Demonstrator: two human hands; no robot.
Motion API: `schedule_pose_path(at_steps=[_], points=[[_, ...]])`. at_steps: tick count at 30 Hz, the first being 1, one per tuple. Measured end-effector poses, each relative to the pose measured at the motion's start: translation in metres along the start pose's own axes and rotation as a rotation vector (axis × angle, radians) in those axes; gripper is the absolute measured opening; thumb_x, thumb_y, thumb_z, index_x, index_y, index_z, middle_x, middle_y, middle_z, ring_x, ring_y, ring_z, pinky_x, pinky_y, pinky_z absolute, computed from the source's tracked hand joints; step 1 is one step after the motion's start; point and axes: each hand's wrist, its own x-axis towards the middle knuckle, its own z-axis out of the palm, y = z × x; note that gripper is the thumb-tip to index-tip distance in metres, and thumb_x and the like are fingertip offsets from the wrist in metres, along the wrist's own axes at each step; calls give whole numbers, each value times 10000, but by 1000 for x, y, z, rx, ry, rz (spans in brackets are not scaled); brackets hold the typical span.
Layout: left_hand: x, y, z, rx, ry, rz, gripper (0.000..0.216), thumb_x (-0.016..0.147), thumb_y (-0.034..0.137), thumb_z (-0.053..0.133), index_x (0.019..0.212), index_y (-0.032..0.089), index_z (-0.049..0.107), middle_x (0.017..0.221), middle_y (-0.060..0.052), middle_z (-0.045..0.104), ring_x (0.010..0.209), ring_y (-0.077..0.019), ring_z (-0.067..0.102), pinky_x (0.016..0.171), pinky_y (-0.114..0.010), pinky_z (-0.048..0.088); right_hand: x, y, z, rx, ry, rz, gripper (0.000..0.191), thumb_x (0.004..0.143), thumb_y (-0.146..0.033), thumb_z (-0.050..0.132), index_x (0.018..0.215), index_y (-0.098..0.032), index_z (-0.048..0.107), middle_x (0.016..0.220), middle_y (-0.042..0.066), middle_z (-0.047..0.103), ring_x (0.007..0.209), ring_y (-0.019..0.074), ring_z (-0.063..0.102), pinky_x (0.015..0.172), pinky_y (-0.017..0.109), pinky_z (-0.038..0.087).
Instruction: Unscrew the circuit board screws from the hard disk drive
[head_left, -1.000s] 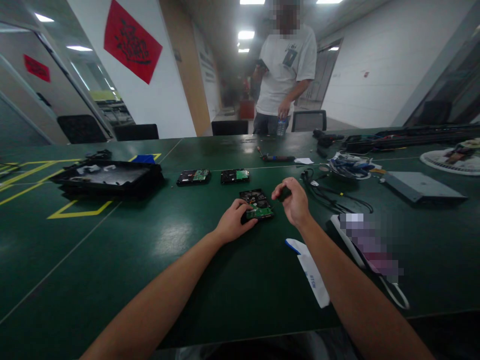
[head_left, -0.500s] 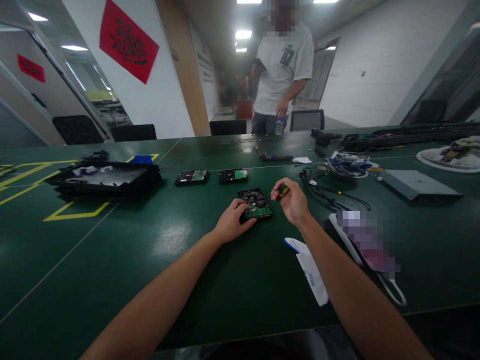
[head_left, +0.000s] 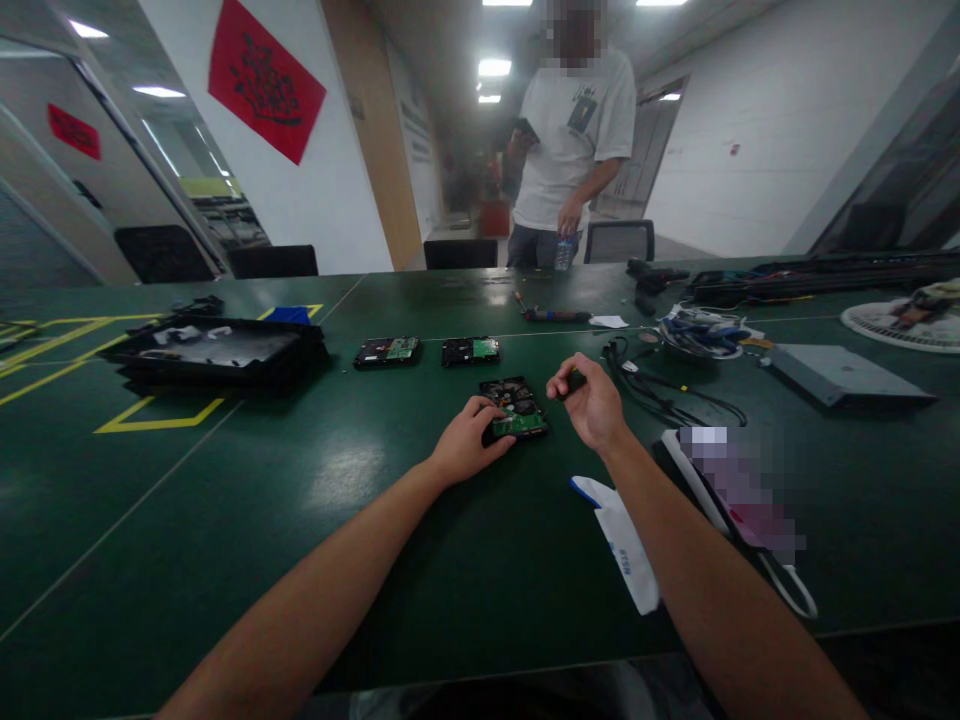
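A hard drive (head_left: 517, 408) lies on the green table, its green circuit board facing up. My left hand (head_left: 472, 438) grips its left side, thumb along the near edge and fingers over the board. Just right of the drive, my raised right hand (head_left: 589, 400) is closed round a dark handle with a little yellow, which looks like a screwdriver (head_left: 574, 384). The tool's tip cannot be made out. Two more hard drives, one at the left (head_left: 386, 352) and one nearer the middle (head_left: 470, 350), lie farther back, boards up.
Stacked black trays (head_left: 217, 350) stand at left. To the right are black cables (head_left: 637, 385), a bowl of wires (head_left: 701, 335), a grey metal box (head_left: 847, 375), a phone (head_left: 739, 490) and a white wrapper (head_left: 626, 555). A person (head_left: 574, 150) stands across the table, holding a bottle (head_left: 562, 252).
My right hand has turned slightly, so less of the yellow on the handle shows. My left hand stays on the drive. The whole view has shifted a little.
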Motion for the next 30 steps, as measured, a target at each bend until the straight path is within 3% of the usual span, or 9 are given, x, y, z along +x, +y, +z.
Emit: schedule_pose_path(at_steps=[6, 10, 14, 20, 25, 30], points=[[0, -1, 1, 1, 6, 2, 415, 882, 432, 735, 1241, 252, 630, 1295, -88, 528, 1139, -271, 618, 986, -450, 568, 0, 2, 0, 40, -1, 1, 467, 913, -674, 539, 709, -257, 585, 579, -29, 401, 562, 158, 450, 587, 329, 430], [0, 0, 0, 1, -4, 8, 418, 890, 440, 725, 1250, 252, 624, 1304, -90, 523, 1146, -273, 613, 977, -452, 571, 0, 4, -3, 44, -39, -19, 409, 927, -591, 518, 747, -245, 640, 614, -5, 488, 627, 175, 526, 637, 339, 465], [0, -1, 0, 4, -7, 2, 433, 883, 449, 734, 1254, 255, 624, 1307, -91, 524, 1139, -274, 620, 973, -455, 575, 2, 10, -5, -22, 24, -62, 309, 908, -519, 613, 783, -239, 648, 734, 4, 595, 719, 168, 587, 708, 326, 502], [0, -1, 0, 5, -10, -3, 427, 890, 456, 726, 1249, 250, 623, 1315, -96, 520, 1137, -277, 620, 984, -455, 569, 3, 16, -5, -134, 82, -130, 215, 884, -428, 712, 870, -243, 604, 799, -22, 635, 764, 139, 627, 740, 286, 512], [0, 0, 0, -6, -4, 5, 426, 889, 449, 724, 1247, 243, 620, 1301, -94, 522, 1134, -271, 614, 982, -445, 567, 3, 12, 0, -218, 158, -297, 288, 836, -348, 784, 986, -257, 556, 944, -28, 659, 877, 151, 699, 743, 281, 548], [-1, -1, 0, -8, -7, 8, 417, 899, 450, 713, 1248, 243, 619, 1297, -98, 522, 1124, -270, 613, 975, -447, 568, -3, 6, 6, -406, 122, -435, 177, 942, -373, 676, 1000, -248, 564, 965, 4, 686, 886, 169, 734, 794, 328, 581]])
